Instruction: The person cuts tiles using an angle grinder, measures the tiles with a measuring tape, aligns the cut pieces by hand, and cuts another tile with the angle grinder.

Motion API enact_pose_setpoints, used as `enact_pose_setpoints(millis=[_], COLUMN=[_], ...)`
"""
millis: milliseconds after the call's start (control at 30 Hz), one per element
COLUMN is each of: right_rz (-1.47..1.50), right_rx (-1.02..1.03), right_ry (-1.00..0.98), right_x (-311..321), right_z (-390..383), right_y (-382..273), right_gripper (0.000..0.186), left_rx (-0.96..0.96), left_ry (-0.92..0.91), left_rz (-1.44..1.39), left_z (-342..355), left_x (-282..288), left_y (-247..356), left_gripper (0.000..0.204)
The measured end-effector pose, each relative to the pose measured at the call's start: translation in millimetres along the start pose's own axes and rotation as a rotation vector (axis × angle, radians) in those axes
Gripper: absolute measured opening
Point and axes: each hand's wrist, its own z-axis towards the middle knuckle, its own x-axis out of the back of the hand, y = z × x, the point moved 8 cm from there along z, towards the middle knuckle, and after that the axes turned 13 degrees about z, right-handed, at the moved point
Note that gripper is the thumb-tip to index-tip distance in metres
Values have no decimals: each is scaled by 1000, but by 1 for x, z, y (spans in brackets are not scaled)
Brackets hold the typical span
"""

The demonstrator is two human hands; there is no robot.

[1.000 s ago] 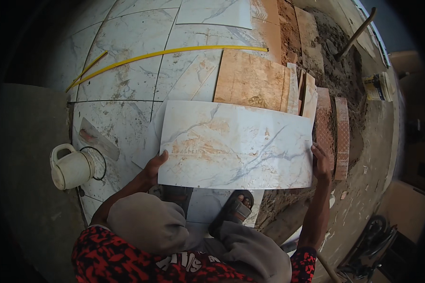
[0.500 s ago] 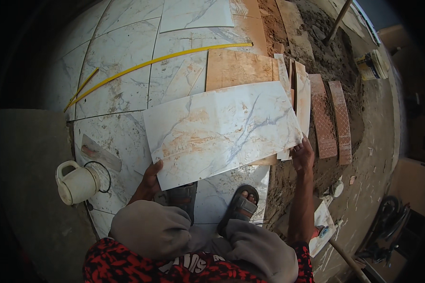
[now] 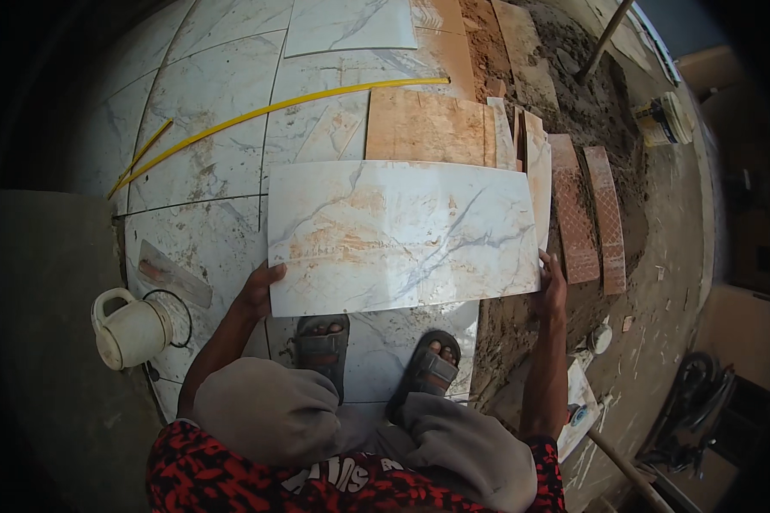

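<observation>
A large white marble-patterned tile (image 3: pixel 402 231), smudged with orange dirt, lies across my grasp above my sandalled feet. My left hand (image 3: pixel 258 292) grips its left edge, thumb on top, and my right hand (image 3: pixel 553 286) is closed on the right edge. Just beyond the tile are a brown board (image 3: pixel 428 126) and narrow cut pieces (image 3: pixel 536 201) stacked at its right end. A long yellow bar (image 3: pixel 274 108) crosses the tiled floor (image 3: pixel 205 120) farther away.
A trowel (image 3: pixel 175 274) and a cream plastic jug (image 3: pixel 131 332) are at left. On the right are two red patterned strips (image 3: pixel 606 214), dark mortar (image 3: pixel 620 111), a wooden handle (image 3: pixel 603 43), a bucket (image 3: pixel 663 118) and a grinder (image 3: pixel 576 415) on a tile scrap.
The held tile tilted half a second ago, right end higher, and is now level again, shifted left compared with one second ago. My left hand has risen since the middle frame.
</observation>
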Motion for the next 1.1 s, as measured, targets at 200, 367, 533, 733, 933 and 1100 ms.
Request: enact_pose_setpoints(millis=[200, 367, 533, 733, 933, 1100], right_rz=[-508, -394, -388, -561, -634, -742], right_rx=[-31, 85, 300, 235, 222, 231], right_ry=[123, 179, 231, 361, 237, 273], right_x=[4, -27, 20, 26, -10, -7], right_z=[-39, -71, -45, -11, -16, -8], right_y=[27, 55, 52, 54, 51, 51], right_gripper=[25, 34, 29, 38, 34, 38], left_rx=[49, 155, 171, 122, 128, -77], left_ry=[124, 171, 142, 132, 272, 591], left_rz=[218, 376, 402, 441, 558, 642], left_z=[27, 43, 49, 54, 55, 58], left_x=[50, 81, 82, 82, 99, 127], left_y=[23, 4, -9, 8, 14, 26], left_gripper=[74, 73, 70, 67, 69, 50])
